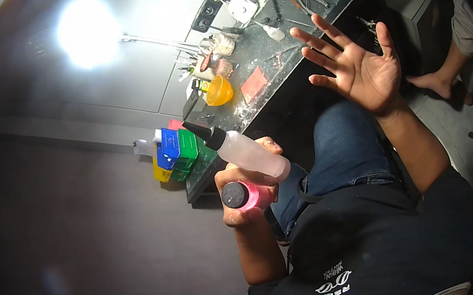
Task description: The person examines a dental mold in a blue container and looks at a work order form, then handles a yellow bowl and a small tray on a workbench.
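My left hand grips two bottles at once. One is a clear squeeze bottle with a long black nozzle, tilted so the nozzle points toward the bench; pale pinkish content shows through it. The other is a small bottle with bright pink content and a round black cap, held below it. My right hand is raised with the palm showing and the fingers spread, and it holds nothing. Behind the hands, a dark workbench carries a flat pink sheet and an orange-yellow bowl.
A bright lamp shines over the bench. Pliers, a power strip and plaster-like models lie on it. Blue and green bins stand at its left end. Another person's bare foot shows at right.
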Tool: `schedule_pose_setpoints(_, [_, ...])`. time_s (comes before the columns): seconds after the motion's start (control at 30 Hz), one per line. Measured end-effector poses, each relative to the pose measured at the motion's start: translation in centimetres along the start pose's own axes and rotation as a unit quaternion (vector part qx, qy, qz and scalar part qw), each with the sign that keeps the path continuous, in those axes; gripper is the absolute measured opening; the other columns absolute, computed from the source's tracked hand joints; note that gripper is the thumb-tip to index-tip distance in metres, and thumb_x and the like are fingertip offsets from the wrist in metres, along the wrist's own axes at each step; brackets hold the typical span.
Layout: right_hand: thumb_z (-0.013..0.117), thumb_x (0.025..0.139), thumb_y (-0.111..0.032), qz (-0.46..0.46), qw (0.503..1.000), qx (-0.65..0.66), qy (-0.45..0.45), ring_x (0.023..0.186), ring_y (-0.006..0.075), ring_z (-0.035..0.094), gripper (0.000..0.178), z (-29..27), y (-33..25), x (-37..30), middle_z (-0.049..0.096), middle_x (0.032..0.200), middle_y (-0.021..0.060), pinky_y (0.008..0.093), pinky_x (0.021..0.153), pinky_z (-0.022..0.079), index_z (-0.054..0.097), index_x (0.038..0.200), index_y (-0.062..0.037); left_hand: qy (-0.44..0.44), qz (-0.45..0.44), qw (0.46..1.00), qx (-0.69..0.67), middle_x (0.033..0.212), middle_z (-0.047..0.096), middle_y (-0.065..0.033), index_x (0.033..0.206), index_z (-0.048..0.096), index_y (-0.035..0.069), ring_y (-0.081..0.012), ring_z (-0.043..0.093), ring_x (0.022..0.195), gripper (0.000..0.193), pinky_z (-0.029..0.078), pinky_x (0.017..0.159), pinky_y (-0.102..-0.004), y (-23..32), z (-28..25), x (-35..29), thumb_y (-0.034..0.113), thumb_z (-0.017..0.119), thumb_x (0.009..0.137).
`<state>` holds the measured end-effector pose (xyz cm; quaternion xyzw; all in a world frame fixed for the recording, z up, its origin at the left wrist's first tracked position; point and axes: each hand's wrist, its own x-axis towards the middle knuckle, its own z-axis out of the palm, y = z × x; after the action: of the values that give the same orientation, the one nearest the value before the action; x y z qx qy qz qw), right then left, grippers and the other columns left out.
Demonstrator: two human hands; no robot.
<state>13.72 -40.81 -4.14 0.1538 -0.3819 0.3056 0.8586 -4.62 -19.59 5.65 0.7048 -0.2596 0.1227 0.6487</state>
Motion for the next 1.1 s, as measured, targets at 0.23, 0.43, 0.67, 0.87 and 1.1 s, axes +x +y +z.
schedule_pose_setpoints(0.23, [0.068, 0.094, -0.028, -0.002, 0.991, -0.132, 0.0, 0.102, 0.0187, 0.061, 0.026, -4.2, 1.8, -0.7, 0.066, 0.116, 0.0076, 0.0435, 0.096, 0.045, 0.068, 0.112, -0.0095, 0.047, 0.025, 0.998, 0.02, 0.053, 0.056, -0.0084, 0.081, 0.07, -0.005, -0.0236, 0.056, 0.06, 0.044, 0.043, 0.093, -0.044, 0.8, -0.2, -1.5, 0.034, 0.076, 0.063])
schedule_pose_setpoints(0.43, [0.076, 0.088, -0.021, 0.03, 0.965, -0.257, 0.045, 0.083, 0.0164, 0.062, 0.012, -2.2, 2.8, 0.0, 0.073, 0.089, 0.0048, 0.039, 0.084, 0.044, 0.072, 0.088, -0.01, 0.056, 0.094, 0.994, 0.009, 0.048, 0.053, -0.0063, 0.091, 0.073, -0.005, -0.0238, 0.057, 0.062, 0.046, 0.04, 0.099, -0.046, 1.2, -2.7, -4.7, 0.031, 0.08, 0.062])
schedule_pose_setpoints(0.67, [0.082, 0.082, -0.021, 0.073, 0.932, -0.353, 0.039, 0.081, 0.0165, 0.064, 0.024, -3.9, 3.8, 3.3, 0.072, 0.084, 0.0077, 0.035, 0.081, 0.047, 0.062, 0.075, -0.0095, 0.12, 0.055, 0.99, -0.041, 0.083, 0.067, -0.0177, 0.093, 0.075, -0.004, -0.0299, 0.061, 0.089, 0.046, 0.046, 0.088, -0.0421, 1.7, -5.2, -10.9, 0.029, 0.082, 0.062])
schedule_pose_setpoints(0.87, [0.076, 0.089, -0.021, 0.064, 0.656, -0.731, 0.178, 0.074, 0.0098, 0.061, 0.021, -10.7, -0.3, 11.5, 0.073, 0.087, 0.0058, 0.0248, 0.072, 0.048, 0.072, 0.092, -0.0005, 0.141, 0.043, 0.988, -0.034, 0.11, 0.066, -0.0198, 0.097, 0.076, 0.0, -0.0225, 0.062, 0.077, 0.048, 0.049, 0.08, -0.0365, -0.5, -6.1, -13.4, 0.036, 0.084, 0.066])
schedule_pose_setpoints(1.1, [0.097, 0.061, -0.022, -0.045, 0.364, -0.901, 0.233, 0.07, 0.0157, 0.064, 0.051, -18.1, -3.6, 17.9, 0.065, 0.076, 0.0053, 0.032, 0.073, 0.053, 0.064, 0.092, 0.0014, 0.167, 0.014, 0.985, -0.05, 0.114, 0.065, -0.0169, 0.098, 0.074, 0.0, -0.0202, 0.063, 0.098, 0.052, 0.05, 0.086, -0.0334, -1.6, -6.2, -13.9, 0.038, 0.089, 0.065])
